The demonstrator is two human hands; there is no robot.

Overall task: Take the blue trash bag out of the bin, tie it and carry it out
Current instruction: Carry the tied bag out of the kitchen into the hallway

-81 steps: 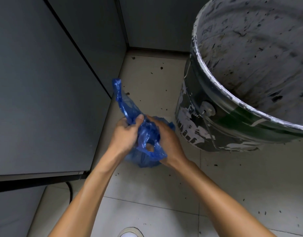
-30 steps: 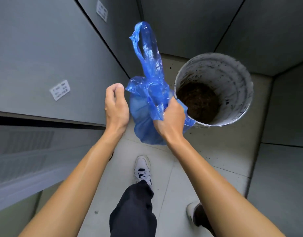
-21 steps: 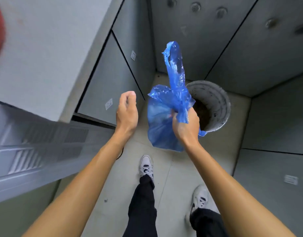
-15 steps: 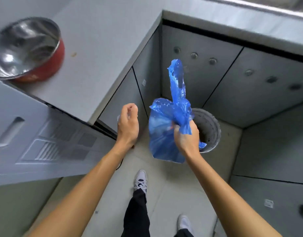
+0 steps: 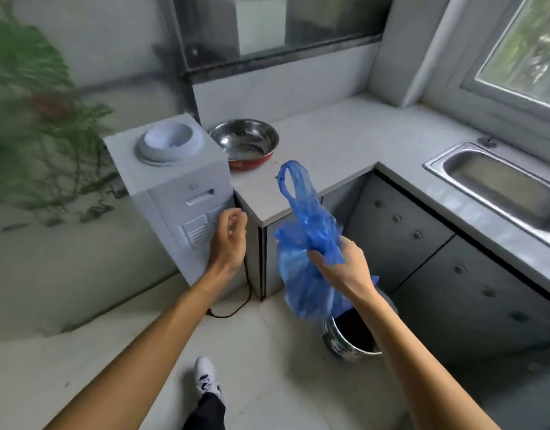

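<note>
The blue trash bag [image 5: 304, 274] hangs in the air in front of me, out of the bin. My right hand [image 5: 342, 268] grips its gathered neck, and one handle loop sticks up above the fist. My left hand [image 5: 228, 240] is beside the bag to the left, apart from it, holding nothing, with fingers loosely curled. The paint-stained bin [image 5: 349, 339] stands on the floor below my right forearm, which hides part of it.
A white water dispenser [image 5: 174, 187] stands left of a grey L-shaped counter [image 5: 335, 141] with a metal bowl [image 5: 244, 142] and a sink [image 5: 497, 181]. Grey cabinet doors [image 5: 422, 243] line the corner. A black cable [image 5: 236, 308] trails on the floor. My shoe [image 5: 207, 380] is below.
I have stood up from crouching by the bin, so the view has risen to show the counter and sink. The left hand let go of the bag; the right hand lifted it.
</note>
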